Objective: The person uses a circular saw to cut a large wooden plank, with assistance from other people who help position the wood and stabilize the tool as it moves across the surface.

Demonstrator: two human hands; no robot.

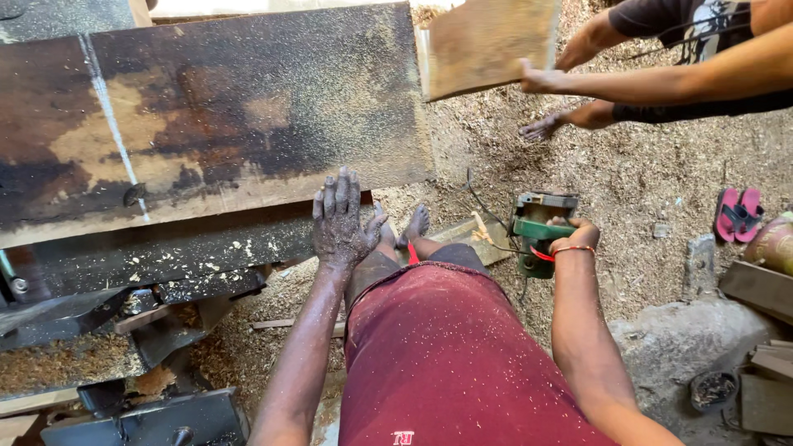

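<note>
At the far left, dark metal machine parts [124,330] sit low under the work, dusted with sawdust and wood chips. Above them a long, wide wooden plank [206,116] lies across the machine, its top stained dark with paler patches and a thin light stripe running down its left part. Its near edge carries loose chips.

The left hand [343,219] lies flat on the near right corner of the plank, fingers stretched out and spread, palm down, gripping nothing; the hand is coated in sawdust. Just to its right the person's bare feet [405,231] rest on the floor [628,173], which is covered in sawdust, and a dark red garment [446,355] speckled with dust covers the lap below.

Further right, the right hand [574,235], with a red band at the wrist, is closed over the top of a green power tool [537,235] that stands on the floor beside a small offcut; a black cord runs from the tool across the sawdust.

At the upper right another person's hand [541,80] holds a lighter wooden board [487,45] at its edge, just beyond the end of the plank. Pink sandals [738,213] lie on the floor at the far right, near stacked wood pieces.
</note>
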